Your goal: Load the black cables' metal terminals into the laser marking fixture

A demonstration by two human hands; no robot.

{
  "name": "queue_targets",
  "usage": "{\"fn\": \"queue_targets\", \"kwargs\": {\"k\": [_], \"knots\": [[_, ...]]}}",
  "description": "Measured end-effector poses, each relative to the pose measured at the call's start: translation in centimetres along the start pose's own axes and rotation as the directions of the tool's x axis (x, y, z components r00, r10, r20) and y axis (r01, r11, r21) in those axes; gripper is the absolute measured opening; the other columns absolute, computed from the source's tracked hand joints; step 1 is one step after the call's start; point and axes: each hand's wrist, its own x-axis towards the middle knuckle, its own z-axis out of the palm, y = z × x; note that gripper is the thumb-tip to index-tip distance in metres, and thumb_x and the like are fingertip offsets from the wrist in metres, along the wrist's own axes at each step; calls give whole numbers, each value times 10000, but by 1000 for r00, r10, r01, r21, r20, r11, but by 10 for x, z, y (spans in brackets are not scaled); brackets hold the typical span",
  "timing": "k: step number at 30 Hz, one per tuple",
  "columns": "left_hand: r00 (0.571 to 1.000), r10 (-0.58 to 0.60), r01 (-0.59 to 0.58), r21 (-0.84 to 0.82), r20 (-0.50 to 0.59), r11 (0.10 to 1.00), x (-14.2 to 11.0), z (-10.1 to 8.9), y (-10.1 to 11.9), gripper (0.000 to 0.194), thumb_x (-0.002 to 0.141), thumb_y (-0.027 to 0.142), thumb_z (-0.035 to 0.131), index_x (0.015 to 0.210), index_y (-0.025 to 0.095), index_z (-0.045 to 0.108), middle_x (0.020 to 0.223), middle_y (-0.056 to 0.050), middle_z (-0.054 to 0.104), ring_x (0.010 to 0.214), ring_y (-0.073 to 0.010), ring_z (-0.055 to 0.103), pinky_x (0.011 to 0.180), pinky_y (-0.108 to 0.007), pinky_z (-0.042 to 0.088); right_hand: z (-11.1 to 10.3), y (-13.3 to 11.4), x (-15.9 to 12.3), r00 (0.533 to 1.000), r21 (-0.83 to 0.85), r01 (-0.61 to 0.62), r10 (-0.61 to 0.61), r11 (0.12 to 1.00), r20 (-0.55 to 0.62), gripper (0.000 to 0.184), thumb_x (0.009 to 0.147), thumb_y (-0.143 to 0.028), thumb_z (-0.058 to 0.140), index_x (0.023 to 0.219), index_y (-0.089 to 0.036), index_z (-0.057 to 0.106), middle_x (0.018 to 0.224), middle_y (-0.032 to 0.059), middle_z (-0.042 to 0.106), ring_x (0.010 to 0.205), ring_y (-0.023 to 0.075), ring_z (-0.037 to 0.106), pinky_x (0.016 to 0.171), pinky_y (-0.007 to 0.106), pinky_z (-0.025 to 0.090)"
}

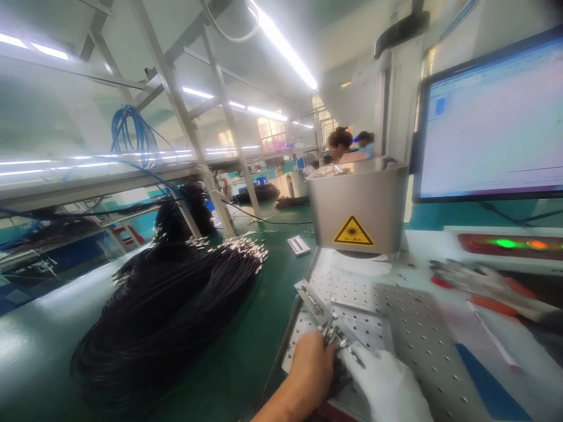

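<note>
Bare left hand (pixel 313 366) and white-gloved right hand (pixel 387 384), bottom centre, both clenched on a bunch of metal cable connectors (pixel 338 339), pressing their tips against a slanted metal jig (pixel 313 299) on the perforated plate (pixel 409 328), apparently to line them up under the grey laser head (pixel 358 205). Yellow triangle laser-warning sticker (pixel 353 232) there; small print unreadable. Big coil of black cables (pixel 167 316) lower left on the green surface (pixel 39 334). Monitor (pixel 492 117) upper right, text blurred.

monitor (pixel 492 111) cut off right, pliers (pixel 484 287) blurred, both forearms cropped
</note>
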Motion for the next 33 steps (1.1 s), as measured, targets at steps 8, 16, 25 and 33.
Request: {"fn": "queue_targets", "kwargs": {"k": [8, 16, 25, 33], "knots": [[999, -39, 39, 10, 7, 999, 3, 4, -4, 246, 813, 231, 474, 626, 260, 317, 906, -137, 625, 896, -290, 558, 791, -390, 367, 3, 1, 3, 995, -100, 97, -96, 990, 18, 669, 657, -83, 668, 1211, -457, 641, 1184, 11, 666, 727, 236, 635, 574, 312, 489], [999, -36, 37, -59, 19, 998, 5, -2, 1, 326, 727, 200, 545, 533, 258, 290, 690, -51, 516, 751, -239, 492, 701, -341, 324, -18, -2, 5, 999, -122, 17, -21, 992, -37, 507, 786, -127, 572, 1190, -413, 681, 829, 72, 676, 631, 225, 618, 591, 308, 490], [995, -90, 72, -355, -35, 932, 1, -14, -13, 133, 713, 146, 570, 816, 210, 513, 705, 11, 582, 732, -175, 546, 663, -278, 349, 6, 4, 7, 989, -168, 87, -105, 982, -102, 541, 764, -97, 583, 1176, -433, 683, 854, 40, 706, 670, 210, 627, 625, 283, 524], [987, -153, 130, -353, -38, 927, 7, -9, -11, 88, 688, 158, 577, 644, 200, 514, 630, 33, 504, 671, -145, 471, 629, -278, 316, 0, 3, 6, 991, -159, 100, -113, 982, -75, 575, 769, -70, 539, 1204, -422, 673, 1006, 40, 716, 676, 223, 634, 635, 320, 527]]}}
